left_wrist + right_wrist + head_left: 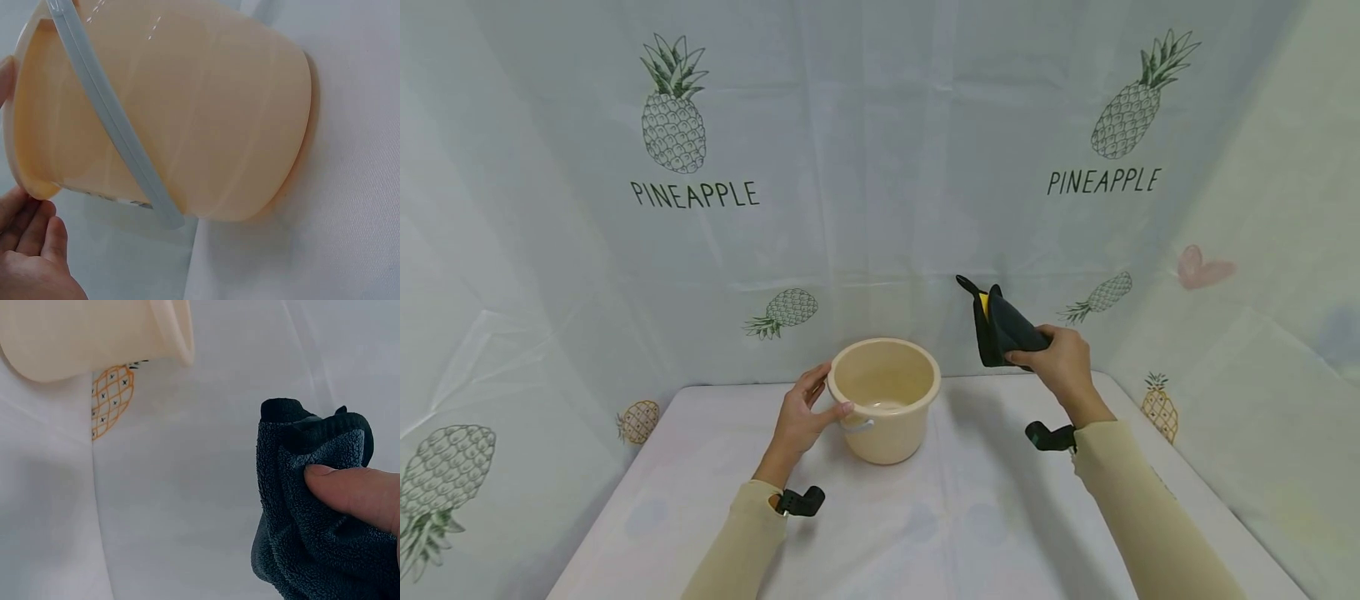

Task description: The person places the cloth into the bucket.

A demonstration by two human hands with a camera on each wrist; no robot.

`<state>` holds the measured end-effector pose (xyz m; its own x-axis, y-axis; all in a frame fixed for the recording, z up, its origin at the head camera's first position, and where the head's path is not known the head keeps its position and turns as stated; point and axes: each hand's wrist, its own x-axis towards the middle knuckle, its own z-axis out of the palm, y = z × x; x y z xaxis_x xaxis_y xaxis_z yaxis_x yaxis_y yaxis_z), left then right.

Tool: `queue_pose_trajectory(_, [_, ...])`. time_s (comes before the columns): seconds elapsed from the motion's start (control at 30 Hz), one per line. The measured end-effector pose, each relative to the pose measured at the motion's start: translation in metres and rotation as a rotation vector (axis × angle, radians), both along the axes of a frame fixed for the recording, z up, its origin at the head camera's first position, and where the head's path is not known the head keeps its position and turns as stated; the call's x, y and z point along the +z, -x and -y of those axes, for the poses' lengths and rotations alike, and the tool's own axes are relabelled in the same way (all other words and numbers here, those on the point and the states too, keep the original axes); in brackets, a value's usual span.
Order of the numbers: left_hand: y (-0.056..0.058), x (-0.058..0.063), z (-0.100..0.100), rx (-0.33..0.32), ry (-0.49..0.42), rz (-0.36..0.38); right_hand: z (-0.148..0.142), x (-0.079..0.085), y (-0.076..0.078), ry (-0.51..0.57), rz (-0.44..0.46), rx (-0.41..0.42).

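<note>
A cream plastic bucket [891,437] stands upright on the table, its light blue handle [115,119] hanging down the side. My left hand [799,421] holds the bucket's rim at the left, with the thumb on the near edge and the fingers round the outer side. To the right of the bucket and above the table, my right hand [1063,362] grips a folded dark blue towel [1011,325]. This towel has black edging, a hanging loop at its upper end and a bit of yellow in the fold. In the right wrist view the thumb presses on the towel's fuzzy side [312,525].
The table [700,533] has a pale cloth cover. Behind it and at both sides hang white sheets [880,208] printed with pineapples. The bucket stands close to the table's back edge. A small black device [1049,436] is strapped to each wrist.
</note>
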<state>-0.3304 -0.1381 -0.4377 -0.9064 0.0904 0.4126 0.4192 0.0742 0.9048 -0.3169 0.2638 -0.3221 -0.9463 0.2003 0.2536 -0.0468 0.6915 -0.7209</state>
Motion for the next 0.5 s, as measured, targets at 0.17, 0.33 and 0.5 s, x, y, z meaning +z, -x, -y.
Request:
queue_pose_trajectory(0.17, [-0.001,0.001,0.0,0.007,0.013,-0.002,0.006,0.0,0.001,0.014,-0.001,-0.001])
queue_pose_trajectory(0.33, [-0.003,0.002,0.0,0.016,0.023,0.006,0.014,0.001,0.003,0.017,-0.004,0.013])
queue_pose_trajectory(0.5, [-0.002,0.002,0.0,0.023,0.038,-0.001,0.023,0.002,0.003,0.037,-0.005,0.037])
